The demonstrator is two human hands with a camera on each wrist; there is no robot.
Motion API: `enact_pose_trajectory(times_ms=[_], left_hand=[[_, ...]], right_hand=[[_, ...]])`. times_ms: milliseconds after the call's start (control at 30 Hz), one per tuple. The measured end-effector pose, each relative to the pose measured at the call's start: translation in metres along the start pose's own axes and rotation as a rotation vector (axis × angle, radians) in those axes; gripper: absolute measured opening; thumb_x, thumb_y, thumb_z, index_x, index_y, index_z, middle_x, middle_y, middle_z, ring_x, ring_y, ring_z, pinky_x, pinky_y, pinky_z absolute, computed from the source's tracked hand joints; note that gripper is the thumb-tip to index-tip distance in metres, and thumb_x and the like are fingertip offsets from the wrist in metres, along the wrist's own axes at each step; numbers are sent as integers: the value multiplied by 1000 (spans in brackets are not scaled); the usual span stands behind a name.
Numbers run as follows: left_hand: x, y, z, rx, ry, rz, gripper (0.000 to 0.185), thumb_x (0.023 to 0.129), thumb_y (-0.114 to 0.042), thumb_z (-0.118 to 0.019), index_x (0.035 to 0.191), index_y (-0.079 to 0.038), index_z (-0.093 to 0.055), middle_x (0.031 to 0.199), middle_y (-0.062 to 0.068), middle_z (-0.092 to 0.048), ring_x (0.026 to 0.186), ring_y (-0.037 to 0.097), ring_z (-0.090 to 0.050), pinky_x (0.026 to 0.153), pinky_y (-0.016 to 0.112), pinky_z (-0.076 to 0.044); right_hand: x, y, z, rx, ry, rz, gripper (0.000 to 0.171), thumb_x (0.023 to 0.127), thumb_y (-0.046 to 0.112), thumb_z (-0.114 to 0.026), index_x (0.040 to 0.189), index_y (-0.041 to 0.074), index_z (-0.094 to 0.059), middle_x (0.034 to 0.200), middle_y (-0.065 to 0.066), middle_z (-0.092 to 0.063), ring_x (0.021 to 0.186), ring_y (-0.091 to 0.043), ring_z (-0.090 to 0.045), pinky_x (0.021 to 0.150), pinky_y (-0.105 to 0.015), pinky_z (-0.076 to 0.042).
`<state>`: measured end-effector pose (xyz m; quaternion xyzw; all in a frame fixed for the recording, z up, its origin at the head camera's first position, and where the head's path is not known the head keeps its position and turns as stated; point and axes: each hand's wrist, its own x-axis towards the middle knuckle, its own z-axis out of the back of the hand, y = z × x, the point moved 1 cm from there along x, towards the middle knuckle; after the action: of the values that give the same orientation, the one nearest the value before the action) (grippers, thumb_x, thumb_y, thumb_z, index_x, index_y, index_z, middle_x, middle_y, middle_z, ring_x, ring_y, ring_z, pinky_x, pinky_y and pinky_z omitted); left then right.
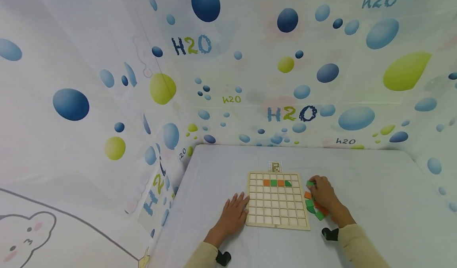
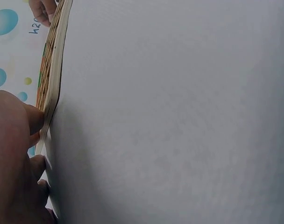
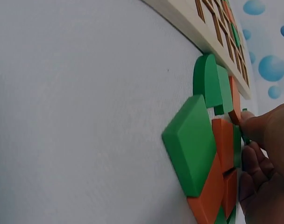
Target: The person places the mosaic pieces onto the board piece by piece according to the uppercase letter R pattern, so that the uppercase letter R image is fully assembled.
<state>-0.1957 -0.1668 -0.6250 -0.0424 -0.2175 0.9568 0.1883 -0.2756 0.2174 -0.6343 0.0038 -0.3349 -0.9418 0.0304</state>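
Observation:
A wooden grid board (image 1: pixel 278 209) lies on the table, bearing an orange square (image 1: pixel 266 182), a green square (image 1: pixel 273 182), another orange square (image 1: pixel 281 183) and a green rounded piece (image 1: pixel 287 183) in one row. My left hand (image 1: pixel 233 214) rests flat at the board's left edge, fingers straight, its thumb against the rim in the left wrist view. To the right of the board, my right hand (image 1: pixel 324 192) pinches a green block (image 1: pixel 310 183) between thumb and fingertips. Below that hand lies a pile of green blocks (image 3: pixel 193 144) and orange blocks (image 3: pixel 223 140), partly hidden by it.
A small printed pattern card (image 1: pixel 275 166) lies at the board's far edge. The white table (image 1: pixel 214 169) meets a patterned wall sheet (image 1: pixel 250 113) at the back and left. Black wrist mounts (image 1: pixel 223 258) sit at both sleeves.

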Motion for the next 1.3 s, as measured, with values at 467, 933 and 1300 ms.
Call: enact_pose_trajectory(times_ms=[467, 933, 1300], left_hand=[[-2, -5, 5, -1, -8, -3, 47, 112, -23, -47, 158, -12, -49, 166, 16, -43, 155, 42, -36, 121, 67, -29], [-2, -9, 8, -32, -19, -21, 47, 111, -20, -47, 156, -9, -50, 164, 20, -44, 153, 48, -37, 119, 71, -28], [-3, -8, 9, -16, 12, 4, 48, 113, -22, -45, 159, -11, -47, 167, 16, -41, 156, 43, -34, 122, 67, -27]], right_hand=[[-3, 12, -5, 26, 23, -27, 30, 105, 15, -62, 125, -7, -58, 117, -27, -57, 105, -38, -58, 88, -61, -46], [1, 54, -27, 156, 42, 79, 32, 108, 16, -58, 133, -4, -60, 133, -30, -54, 111, -40, -62, 93, -59, -52], [4, 94, -55, 172, 72, 146, 30, 100, 13, -72, 125, -2, -65, 105, -13, -59, 88, -22, -52, 76, -41, -47]])
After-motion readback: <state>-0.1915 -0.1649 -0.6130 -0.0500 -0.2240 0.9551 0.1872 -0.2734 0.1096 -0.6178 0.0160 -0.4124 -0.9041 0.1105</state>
